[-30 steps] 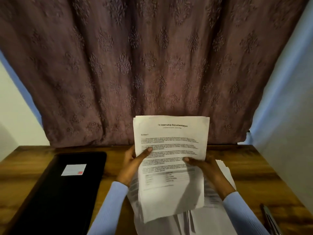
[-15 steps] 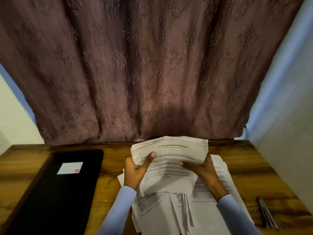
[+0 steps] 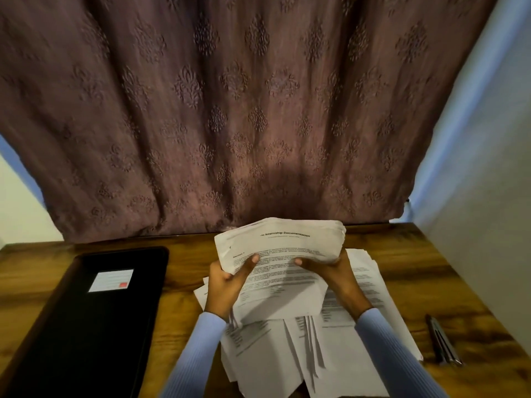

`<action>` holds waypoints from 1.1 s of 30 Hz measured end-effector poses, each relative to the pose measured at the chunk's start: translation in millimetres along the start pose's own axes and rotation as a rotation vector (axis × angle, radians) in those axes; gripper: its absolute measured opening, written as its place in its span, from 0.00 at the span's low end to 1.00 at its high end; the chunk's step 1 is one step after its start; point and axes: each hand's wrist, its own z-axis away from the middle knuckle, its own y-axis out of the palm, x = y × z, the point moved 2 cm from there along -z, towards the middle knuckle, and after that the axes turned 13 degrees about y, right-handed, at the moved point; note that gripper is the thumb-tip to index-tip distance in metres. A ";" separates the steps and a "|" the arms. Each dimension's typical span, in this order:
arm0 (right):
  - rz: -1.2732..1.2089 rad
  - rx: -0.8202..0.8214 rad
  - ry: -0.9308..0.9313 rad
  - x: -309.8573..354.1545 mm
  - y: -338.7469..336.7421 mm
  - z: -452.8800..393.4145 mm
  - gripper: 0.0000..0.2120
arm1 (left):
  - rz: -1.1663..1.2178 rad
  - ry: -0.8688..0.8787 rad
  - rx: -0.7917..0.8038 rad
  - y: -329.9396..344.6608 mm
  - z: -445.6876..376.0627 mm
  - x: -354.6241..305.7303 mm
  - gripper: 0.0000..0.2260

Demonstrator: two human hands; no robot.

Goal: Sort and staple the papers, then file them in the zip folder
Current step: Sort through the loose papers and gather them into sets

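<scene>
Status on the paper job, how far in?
Early, sorting. Done: nothing visibly stapled or filed. In hand: left hand and right hand grip a sheaf. Left: loose papers on the table, stapler untouched, black zip folder lies flat.

Printed paper stack [image 3: 283, 242] held curled above loose sheets [image 3: 290, 349]; black zip folder [image 3: 92, 320] lies left.

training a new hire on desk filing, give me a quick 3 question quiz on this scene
1. True or false: both hands grip the paper stack.
2. Which side of the loose papers is the black zip folder on? A) person's left B) person's right
3. What heading tops the held stack?

Key: 1. True: left hand, right hand. 2. A. 3. Internship Documentation.
</scene>
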 end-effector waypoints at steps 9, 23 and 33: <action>0.010 -0.028 -0.015 19.0 -2.2 -2.6 0.16 | -0.108 -0.014 -0.001 -5.1 -1.4 10.8 0.12; 1.253 -0.193 -0.816 91.9 -16.1 5.3 0.22 | -0.051 -0.044 0.022 -10.6 -1.0 22.5 0.23; 1.481 -0.161 -0.830 75.9 41.8 27.3 0.34 | -0.007 -0.011 0.064 -8.9 -3.6 20.7 0.26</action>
